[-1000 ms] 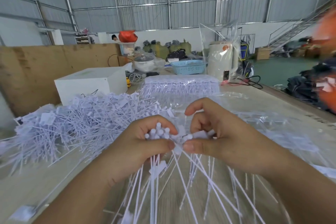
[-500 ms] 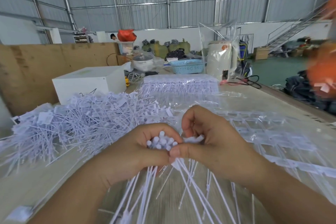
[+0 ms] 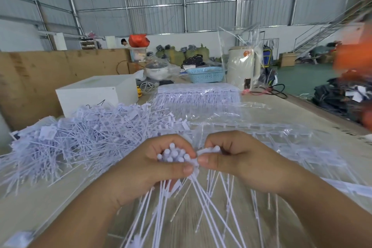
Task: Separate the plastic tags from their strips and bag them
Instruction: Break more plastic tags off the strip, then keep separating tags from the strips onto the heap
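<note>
Both bare forearms reach in from the near edge and meet at the centre. The left hand (image 3: 149, 165) is curled into a fist-like grip, thumb lying across the front. The right hand (image 3: 239, 159) sits just beside it, fingers curled, thumb tip pressed forward almost touching the left thumb.

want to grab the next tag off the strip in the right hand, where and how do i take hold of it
Pinch the next tag at its round head end, coming from the left with the left hand. The heads stand up, bunched above the right hand; the thin tails hang down, splayed and likely too slippery to grip.
</note>
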Motion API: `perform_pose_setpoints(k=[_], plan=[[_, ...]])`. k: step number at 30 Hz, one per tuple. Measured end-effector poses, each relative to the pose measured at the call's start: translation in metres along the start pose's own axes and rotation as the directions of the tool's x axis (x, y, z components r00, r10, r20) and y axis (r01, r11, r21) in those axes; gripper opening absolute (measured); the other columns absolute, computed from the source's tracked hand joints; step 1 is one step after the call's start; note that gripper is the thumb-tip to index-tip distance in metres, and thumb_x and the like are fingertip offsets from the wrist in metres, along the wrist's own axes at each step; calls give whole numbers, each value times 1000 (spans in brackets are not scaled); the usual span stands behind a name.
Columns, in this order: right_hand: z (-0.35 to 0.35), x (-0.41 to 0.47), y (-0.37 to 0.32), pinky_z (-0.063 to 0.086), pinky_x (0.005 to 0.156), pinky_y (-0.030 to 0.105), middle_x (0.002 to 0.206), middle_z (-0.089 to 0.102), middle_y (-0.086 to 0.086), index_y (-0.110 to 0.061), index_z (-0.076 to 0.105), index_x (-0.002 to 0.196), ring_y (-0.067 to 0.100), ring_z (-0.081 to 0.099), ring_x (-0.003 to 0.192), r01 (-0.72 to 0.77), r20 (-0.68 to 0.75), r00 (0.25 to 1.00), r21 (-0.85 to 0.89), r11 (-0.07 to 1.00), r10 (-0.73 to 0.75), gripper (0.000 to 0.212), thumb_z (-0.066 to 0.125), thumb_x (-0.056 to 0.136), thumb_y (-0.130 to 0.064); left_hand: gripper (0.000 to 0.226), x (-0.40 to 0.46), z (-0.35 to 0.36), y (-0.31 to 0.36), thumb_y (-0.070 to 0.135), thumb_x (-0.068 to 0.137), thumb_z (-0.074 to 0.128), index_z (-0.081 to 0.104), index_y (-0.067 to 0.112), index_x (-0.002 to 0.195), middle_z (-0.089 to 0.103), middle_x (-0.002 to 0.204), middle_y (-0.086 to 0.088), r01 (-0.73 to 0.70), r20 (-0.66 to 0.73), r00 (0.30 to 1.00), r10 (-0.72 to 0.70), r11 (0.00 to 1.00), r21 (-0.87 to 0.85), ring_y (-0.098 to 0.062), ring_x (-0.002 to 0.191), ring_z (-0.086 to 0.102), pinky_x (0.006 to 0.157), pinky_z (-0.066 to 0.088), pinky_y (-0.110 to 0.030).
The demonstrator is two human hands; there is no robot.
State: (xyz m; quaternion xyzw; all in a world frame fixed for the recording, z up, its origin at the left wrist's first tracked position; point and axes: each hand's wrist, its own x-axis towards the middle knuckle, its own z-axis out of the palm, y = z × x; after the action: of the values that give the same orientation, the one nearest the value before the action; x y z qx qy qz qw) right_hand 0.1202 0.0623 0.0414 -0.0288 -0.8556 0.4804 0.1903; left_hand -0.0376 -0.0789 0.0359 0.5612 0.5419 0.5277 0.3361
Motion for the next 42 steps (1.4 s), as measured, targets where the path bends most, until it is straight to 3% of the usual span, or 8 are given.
perform_pose_setpoints(k=[5,16,20,23,28,31,36,42], plan=[[12,6,5,25,44,18,47,34,-12,-1,51,70,3,29,43,-19,-273,962,-44,999,6,33,66,90,-22,13,10,14,-10,30,66,80,70,25,73,63,71,-3,-65,-304,949,81,996,61,-11,64,55,57,44,-15],[31,16,-4,27,42,16,47,34,-11,-15,42,65,4,29,42,81,-753,657,22,996,-37,36,58,94,-27,23,14,36,-4,34,55,87,70,26,70,58,61,5,-66,-460,888,-7,988,-142,-7,51,49,47,39,-22],[10,3,-6,35,46,15,57,40,-2,-19,54,73,10,37,49,97,-477,878,75,992,-50,26,59,86,-41,19,10,25,1,36,56,78,73,27,71,62,64,10,-91,-418,907,51,993,-75,-2,57,56,51,44,-13],[14,4,0,35,52,25,76,48,16,-29,58,92,13,40,55,58,-325,944,25,998,-47,24,55,79,-49,18,6,22,0,25,65,87,72,25,76,63,68,9,-86,-285,955,87,996,17,-2,59,56,53,44,-12],[27,11,11,34,49,25,58,48,-7,-24,56,93,3,40,48,28,-413,910,21,999,-17,3,58,94,-27,14,10,26,-9,19,68,78,72,19,81,70,73,7,-123,-294,947,127,992,33,-2,65,62,58,48,-14],[38,14,11,45,56,38,66,60,4,-23,58,85,14,54,59,22,-517,856,68,997,16,10,58,95,-21,19,13,32,-10,7,65,85,72,15,77,73,76,1,-157,-328,932,153,987,15,-6,70,67,63,51,-16],[43,13,3,49,65,31,77,64,8,-15,59,87,11,58,68,28,-520,852,146,989,52,12,54,95,-24,26,14,33,-9,4,58,84,69,14,77,74,77,-5,-179,-344,920,187,982,56,-11,70,69,61,52,-19],[45,13,2,35,49,20,63,49,-7,-12,53,102,13,39,56,25,-451,886,270,963,104,11,52,97,-21,16,15,36,-15,20,66,74,67,26,79,71,74,2,-136,-458,860,226,966,221,-13,69,66,66,53,-35]])
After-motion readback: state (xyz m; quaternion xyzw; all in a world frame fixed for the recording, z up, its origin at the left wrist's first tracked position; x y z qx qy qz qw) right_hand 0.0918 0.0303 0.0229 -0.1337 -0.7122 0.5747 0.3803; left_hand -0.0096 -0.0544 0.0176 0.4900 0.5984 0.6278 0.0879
